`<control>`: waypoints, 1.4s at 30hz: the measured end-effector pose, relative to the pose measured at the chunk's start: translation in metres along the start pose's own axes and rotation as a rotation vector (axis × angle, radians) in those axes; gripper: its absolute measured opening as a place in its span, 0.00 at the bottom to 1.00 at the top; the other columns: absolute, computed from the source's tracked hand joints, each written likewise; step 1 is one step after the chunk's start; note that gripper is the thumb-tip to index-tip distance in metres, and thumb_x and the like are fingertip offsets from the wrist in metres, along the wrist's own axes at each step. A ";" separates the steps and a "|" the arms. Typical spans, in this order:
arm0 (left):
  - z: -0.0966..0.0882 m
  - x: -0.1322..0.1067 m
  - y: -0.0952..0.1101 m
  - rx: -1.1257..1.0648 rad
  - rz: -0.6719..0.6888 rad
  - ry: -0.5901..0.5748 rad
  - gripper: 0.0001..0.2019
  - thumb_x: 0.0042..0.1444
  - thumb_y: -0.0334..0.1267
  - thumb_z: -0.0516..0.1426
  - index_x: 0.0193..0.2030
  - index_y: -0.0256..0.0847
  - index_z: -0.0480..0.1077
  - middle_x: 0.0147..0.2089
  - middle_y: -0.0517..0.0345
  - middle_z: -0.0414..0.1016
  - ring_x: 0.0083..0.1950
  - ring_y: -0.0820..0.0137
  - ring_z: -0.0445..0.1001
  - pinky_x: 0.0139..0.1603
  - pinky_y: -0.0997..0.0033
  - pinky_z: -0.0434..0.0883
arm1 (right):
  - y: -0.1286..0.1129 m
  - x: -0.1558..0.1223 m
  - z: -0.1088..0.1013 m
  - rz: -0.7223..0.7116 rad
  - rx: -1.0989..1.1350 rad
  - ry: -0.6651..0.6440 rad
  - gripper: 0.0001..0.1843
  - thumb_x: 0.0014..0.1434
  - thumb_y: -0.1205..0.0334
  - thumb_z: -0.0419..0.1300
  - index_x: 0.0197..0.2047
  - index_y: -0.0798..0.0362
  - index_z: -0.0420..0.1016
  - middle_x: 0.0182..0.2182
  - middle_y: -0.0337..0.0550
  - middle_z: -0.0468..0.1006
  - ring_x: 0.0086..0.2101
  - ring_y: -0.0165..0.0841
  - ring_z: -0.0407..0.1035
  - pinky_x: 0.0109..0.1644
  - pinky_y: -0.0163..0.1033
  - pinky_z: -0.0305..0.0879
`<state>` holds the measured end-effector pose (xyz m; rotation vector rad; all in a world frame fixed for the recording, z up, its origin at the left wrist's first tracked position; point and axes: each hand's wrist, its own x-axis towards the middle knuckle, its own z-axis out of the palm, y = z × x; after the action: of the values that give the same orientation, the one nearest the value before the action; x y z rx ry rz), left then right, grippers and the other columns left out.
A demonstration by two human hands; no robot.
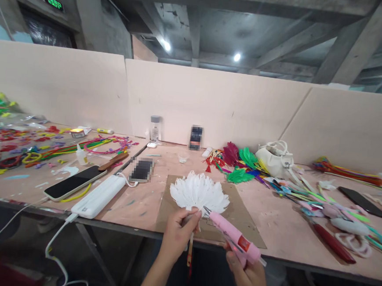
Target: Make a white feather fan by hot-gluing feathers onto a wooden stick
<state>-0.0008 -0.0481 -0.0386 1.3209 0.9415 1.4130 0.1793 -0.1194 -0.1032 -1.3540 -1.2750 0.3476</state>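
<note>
A white feather fan [197, 191] lies spread over a brown cardboard sheet [247, 224] at the table's front edge. My left hand [179, 230] pinches the base of the fan, where a thin wooden handle with something red hangs below. My right hand [247, 271] is wrapped round the grip of a pink hot glue gun [232, 234]. The gun's metal nozzle points up and left, close to the fan's base beside my left fingertips. Whether the nozzle touches the feathers, I cannot tell.
Left of the cardboard are a white power bank [99, 196] with a cable, and a phone [75, 182]. Coloured feathers [242, 164], a white handbag [274, 158] and pipe cleaners lie to the right, with a red-handled tool [333, 243]. A pale partition [207, 100] stands behind.
</note>
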 end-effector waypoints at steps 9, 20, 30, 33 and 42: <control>0.000 -0.001 0.001 -0.028 -0.019 -0.005 0.19 0.55 0.53 0.65 0.28 0.37 0.78 0.19 0.61 0.67 0.23 0.73 0.66 0.28 0.74 0.65 | -0.009 0.002 -0.003 -0.034 -0.054 -0.019 0.29 0.62 0.35 0.59 0.34 0.52 0.85 0.19 0.43 0.74 0.18 0.35 0.66 0.22 0.37 0.68; 0.000 -0.002 0.003 -0.021 -0.022 0.005 0.18 0.55 0.52 0.65 0.29 0.36 0.78 0.20 0.61 0.68 0.23 0.73 0.65 0.28 0.74 0.63 | -0.005 0.001 0.001 -0.016 -0.027 0.026 0.29 0.61 0.33 0.60 0.36 0.53 0.85 0.28 0.49 0.82 0.28 0.44 0.77 0.40 0.46 0.77; 0.001 -0.002 0.002 -0.037 -0.017 -0.007 0.18 0.55 0.52 0.65 0.28 0.37 0.77 0.19 0.62 0.67 0.23 0.74 0.65 0.27 0.75 0.63 | -0.010 0.002 0.001 -0.037 -0.047 0.033 0.29 0.61 0.33 0.59 0.35 0.51 0.86 0.26 0.48 0.81 0.27 0.43 0.75 0.40 0.47 0.76; 0.000 -0.002 0.001 -0.043 -0.021 -0.003 0.17 0.55 0.52 0.65 0.30 0.37 0.78 0.19 0.62 0.68 0.23 0.74 0.65 0.27 0.76 0.63 | -0.009 0.003 0.000 -0.039 -0.041 0.022 0.29 0.61 0.33 0.59 0.34 0.51 0.86 0.21 0.45 0.77 0.25 0.43 0.74 0.41 0.47 0.76; 0.000 -0.003 0.003 -0.022 -0.018 -0.020 0.17 0.57 0.50 0.64 0.29 0.37 0.77 0.21 0.62 0.67 0.24 0.75 0.64 0.27 0.76 0.61 | -0.007 0.001 0.003 -0.016 -0.046 0.052 0.30 0.60 0.32 0.59 0.36 0.52 0.86 0.30 0.50 0.82 0.35 0.49 0.78 0.46 0.49 0.76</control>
<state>-0.0017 -0.0520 -0.0362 1.3052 0.9195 1.3901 0.1742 -0.1195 -0.0973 -1.3823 -1.2563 0.2717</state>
